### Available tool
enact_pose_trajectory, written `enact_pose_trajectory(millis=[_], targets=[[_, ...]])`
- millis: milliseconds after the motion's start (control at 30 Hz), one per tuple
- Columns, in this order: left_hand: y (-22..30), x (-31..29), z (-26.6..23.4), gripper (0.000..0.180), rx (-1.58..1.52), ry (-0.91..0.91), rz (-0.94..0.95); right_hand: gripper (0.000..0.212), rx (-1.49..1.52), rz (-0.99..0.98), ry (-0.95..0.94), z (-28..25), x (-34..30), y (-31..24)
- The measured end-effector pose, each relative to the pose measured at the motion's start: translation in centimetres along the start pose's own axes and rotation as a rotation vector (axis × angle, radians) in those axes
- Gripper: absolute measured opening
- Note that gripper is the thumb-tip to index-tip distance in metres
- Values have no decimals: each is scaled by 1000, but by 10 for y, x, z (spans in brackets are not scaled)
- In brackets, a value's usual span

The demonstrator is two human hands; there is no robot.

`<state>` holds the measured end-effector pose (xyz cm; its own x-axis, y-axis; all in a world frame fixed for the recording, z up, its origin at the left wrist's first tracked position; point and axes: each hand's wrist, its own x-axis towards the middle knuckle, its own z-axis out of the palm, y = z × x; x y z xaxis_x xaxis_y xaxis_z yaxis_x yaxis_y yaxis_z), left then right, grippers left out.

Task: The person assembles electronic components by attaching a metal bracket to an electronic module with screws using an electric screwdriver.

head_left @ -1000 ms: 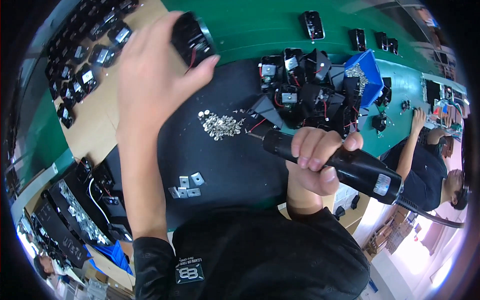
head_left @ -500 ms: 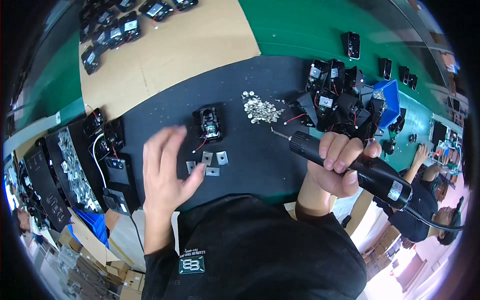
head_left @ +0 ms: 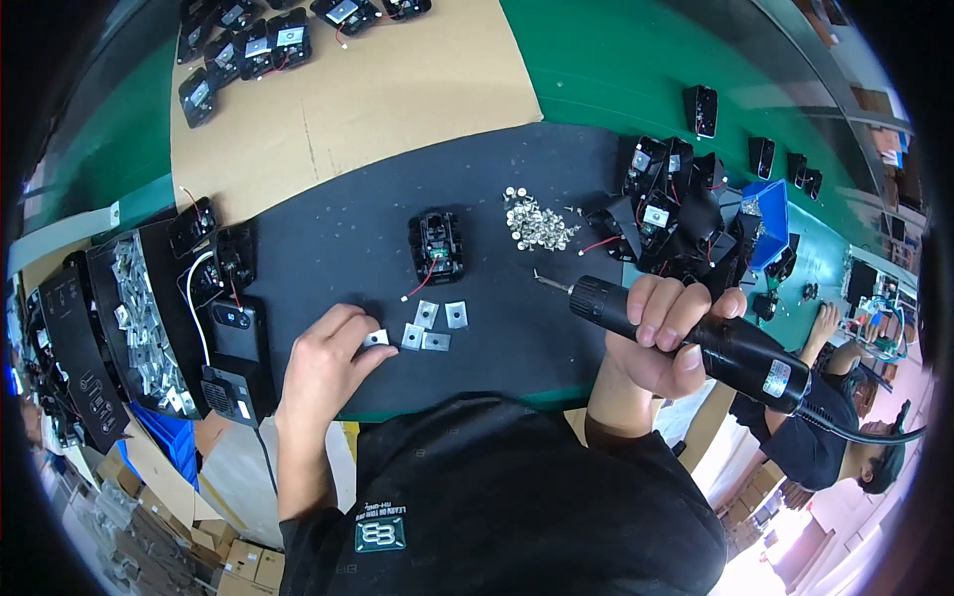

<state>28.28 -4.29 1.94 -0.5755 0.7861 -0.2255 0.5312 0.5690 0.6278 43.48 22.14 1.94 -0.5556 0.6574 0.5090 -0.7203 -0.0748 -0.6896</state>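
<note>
My left hand [head_left: 326, 366] is closed at the mat's near left, thumb and fingers round a small square metal plate [head_left: 376, 338] with a hole in its middle. Just right of it lie several more such metal plates [head_left: 425, 314]. My right hand [head_left: 676, 333] grips a black electric screwdriver [head_left: 745, 358], its bit pointing left above the mat. Between and beyond my hands rests an open black plastic housing [head_left: 435, 246] with a red wire trailing from its near end. A pile of silvery screws [head_left: 537, 223] sits right of the housing.
Black housings [head_left: 656, 214] are heaped at the right, beside a blue bin [head_left: 767, 223]. More housings stand on the cardboard sheet [head_left: 378, 99] at the far left. A box of metal plates [head_left: 149, 328] is on the left. At the far right another person's hand [head_left: 825, 323] rests on the bench.
My left hand has come down to the mat and closed on a metal plate. The view has shifted slightly; the right hand still grips the screwdriver.
</note>
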Motion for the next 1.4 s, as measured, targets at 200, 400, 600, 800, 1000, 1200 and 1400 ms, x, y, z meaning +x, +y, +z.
enact_pose_trajectory(millis=[200,400,600,800,1000,1200,1400], targets=[[-3,6,-3,26,-133,17,-181,46,38,2,98,0,-3,3],[-6,15,4,19,-403,129,-387,46,13,24,91,-2,-1,3],[1,17,3,16,-237,162,-230,45,-14,80,85,-2,0,-7],[16,43,-15,21,-105,223,-14,45,-4,133,113,-3,-5,-7],[33,80,-1,23,-39,300,217,45,5,138,113,-6,-7,-8],[33,92,7,24,123,245,173,41,44,234,143,-7,-8,-15],[46,100,4,25,-42,185,7,41,62,271,106,-8,-6,-13]])
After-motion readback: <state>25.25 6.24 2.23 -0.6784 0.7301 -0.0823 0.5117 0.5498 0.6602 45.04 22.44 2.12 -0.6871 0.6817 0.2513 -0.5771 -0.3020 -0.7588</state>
